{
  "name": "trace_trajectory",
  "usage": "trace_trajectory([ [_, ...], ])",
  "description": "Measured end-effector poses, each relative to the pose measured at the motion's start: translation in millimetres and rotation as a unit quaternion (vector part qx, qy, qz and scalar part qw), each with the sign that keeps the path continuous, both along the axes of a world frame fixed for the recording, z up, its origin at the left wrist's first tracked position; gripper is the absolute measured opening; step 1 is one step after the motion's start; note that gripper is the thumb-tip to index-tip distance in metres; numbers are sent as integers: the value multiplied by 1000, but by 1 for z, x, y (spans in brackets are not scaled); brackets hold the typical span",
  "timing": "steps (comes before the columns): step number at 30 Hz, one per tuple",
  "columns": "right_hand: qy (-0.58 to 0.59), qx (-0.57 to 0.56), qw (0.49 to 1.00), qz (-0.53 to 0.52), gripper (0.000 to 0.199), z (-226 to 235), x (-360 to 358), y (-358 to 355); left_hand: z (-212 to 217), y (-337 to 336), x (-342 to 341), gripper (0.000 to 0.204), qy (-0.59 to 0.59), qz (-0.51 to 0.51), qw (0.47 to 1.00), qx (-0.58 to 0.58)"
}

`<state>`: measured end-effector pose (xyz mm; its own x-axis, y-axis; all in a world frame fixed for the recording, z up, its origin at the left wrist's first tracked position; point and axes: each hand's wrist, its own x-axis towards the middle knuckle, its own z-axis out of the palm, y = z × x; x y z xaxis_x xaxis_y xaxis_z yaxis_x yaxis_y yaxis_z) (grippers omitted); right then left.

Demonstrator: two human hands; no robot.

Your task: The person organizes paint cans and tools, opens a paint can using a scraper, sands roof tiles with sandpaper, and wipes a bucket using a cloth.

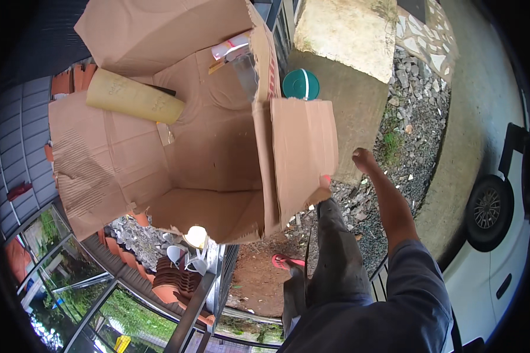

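A large open cardboard box [212,147] with torn flaps fills the upper left and centre. A yellowish tube or roll [134,97] lies across its left side. Near the box's upper right corner are a clear plastic piece [245,73] and a white and pink packet [229,47]. My right hand [364,160] is closed, with nothing visible in it, out to the right of the box's side flap [305,153] and apart from it. My left hand is not in view; the box covers much of that side.
A green bucket [301,84] with a white handle stands beyond the flap. Gravel [415,97] borders a concrete path [462,123], with a white vehicle [509,247] at the right. Stacked brown tiles [175,277] and a metal rail [191,315] are at the lower left.
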<state>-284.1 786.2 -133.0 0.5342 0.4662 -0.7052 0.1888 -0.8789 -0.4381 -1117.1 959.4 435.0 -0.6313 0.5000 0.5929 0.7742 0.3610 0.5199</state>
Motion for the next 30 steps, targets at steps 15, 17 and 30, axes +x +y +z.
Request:
trace_trajectory([
  [15, 330, 238, 847, -341, 48, -144, 78, 273, -47, 75, 132, 62, -46, -33, 997, -44],
  [17, 434, 298, 780, -339, 39, -157, 83, 266, -50, 80, 131, 60, -56, -30, 997, -47],
  [30, 488, 206, 739, -416, 27, -181, 31, 101, 59, -2, 59, 54, -197, -11, 978, 72],
])
